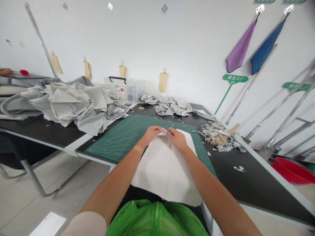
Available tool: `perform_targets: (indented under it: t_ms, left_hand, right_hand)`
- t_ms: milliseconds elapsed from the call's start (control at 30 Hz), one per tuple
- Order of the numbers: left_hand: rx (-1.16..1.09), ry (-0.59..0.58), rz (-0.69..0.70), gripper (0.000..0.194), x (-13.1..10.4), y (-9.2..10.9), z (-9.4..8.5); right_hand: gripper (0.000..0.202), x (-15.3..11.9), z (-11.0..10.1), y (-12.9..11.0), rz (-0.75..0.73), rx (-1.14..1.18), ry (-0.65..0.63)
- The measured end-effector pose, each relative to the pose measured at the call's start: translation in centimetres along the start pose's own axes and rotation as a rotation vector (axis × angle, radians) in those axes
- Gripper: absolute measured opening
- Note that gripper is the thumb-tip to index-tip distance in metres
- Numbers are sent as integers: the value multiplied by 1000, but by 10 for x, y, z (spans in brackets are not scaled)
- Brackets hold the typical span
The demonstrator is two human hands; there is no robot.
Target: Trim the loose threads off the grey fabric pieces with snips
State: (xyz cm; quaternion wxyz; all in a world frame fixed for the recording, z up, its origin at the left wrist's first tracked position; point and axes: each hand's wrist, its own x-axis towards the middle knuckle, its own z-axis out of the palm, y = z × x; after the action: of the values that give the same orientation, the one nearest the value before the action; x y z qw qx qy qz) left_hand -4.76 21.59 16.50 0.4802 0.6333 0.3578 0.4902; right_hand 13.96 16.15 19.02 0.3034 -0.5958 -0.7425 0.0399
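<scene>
A pale, off-white piece of cloth (169, 173) lies partly on the green cutting mat (118, 136) and hangs over the table's front edge towards my green mesh vest. My left hand (153, 133) pinches its upper edge, fingers closed. Just to the right, my right hand (177, 139) grips the same edge, with something small and dark showing at its fingers. The two hands' fingertips nearly meet, and the cloth between them is bunched up.
A big heap of grey cloth (71, 101) covers the left table, beside a clear plastic box (123, 90). More cloth pieces (172, 106) lie behind the mat. Scraps (221, 139) are piled at the right. A red basin (292, 170) stands at far right.
</scene>
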Motion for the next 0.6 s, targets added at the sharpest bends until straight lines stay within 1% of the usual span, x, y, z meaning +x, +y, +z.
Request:
perform_targets:
  t_ms: [100, 233, 600]
  left_hand:
    - [-34, -10, -24, 36, -1, 0, 0]
    - [-13, 38, -39, 34, -2, 0, 0]
    - [-1, 51, -11, 32, 0, -4, 1]
  right_hand:
    - [42, 0, 0, 0, -3, -10, -1]
    - [40, 0, 1, -1, -20, -25, -5]
    - [39, 0, 2, 0, -39, -47, -16]
